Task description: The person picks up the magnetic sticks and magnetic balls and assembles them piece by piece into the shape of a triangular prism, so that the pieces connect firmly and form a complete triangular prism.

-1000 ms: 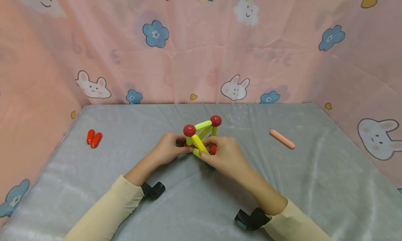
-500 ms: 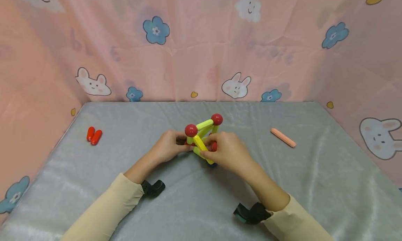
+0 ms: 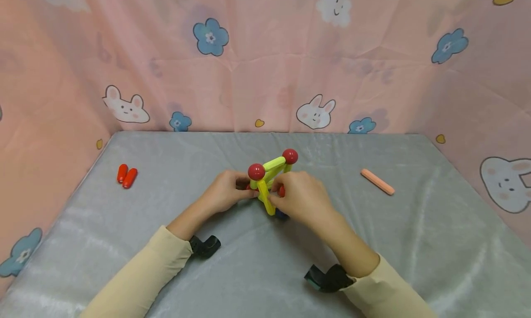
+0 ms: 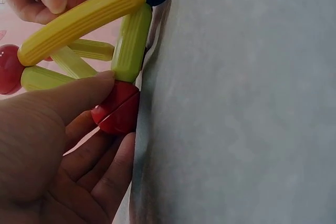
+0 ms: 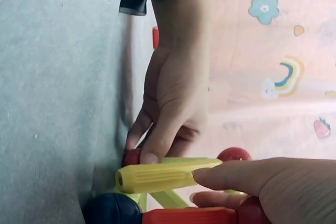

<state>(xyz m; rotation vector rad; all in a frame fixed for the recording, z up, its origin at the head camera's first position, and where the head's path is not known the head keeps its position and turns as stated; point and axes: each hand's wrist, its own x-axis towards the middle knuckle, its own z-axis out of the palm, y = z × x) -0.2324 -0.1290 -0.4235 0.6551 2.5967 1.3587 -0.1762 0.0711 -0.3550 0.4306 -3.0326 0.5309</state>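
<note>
A frame of magnetic rods and balls stands at mid-table. Two red balls (image 3: pixel 256 172) top it, joined by a lime rod (image 3: pixel 274 163). My left hand (image 3: pixel 226 191) grips the red ball (image 4: pixel 119 107) at the base, thumb in front and fingers beneath. A curved yellow rod (image 3: pixel 265 198) slants down from the near top ball. My right hand (image 3: pixel 304 196) holds this rod at its side with thumb and fingertip. Its curled fingers also lie round the top of a red rod (image 5: pixel 189 216), which rises from a dark blue ball (image 5: pixel 110 209). The right fingers partly hide the frame's right side.
Two short red rods (image 3: pixel 126 176) lie together on the grey cloth (image 3: pixel 207 285) at left. A peach rod (image 3: pixel 377 182) lies at right. A pink printed curtain (image 3: pixel 249 78) closes the back and both sides.
The yellow rod's lower end has swung to the left, away from the right palm and beside the blue ball. The left hand keeps its grip at the base.
</note>
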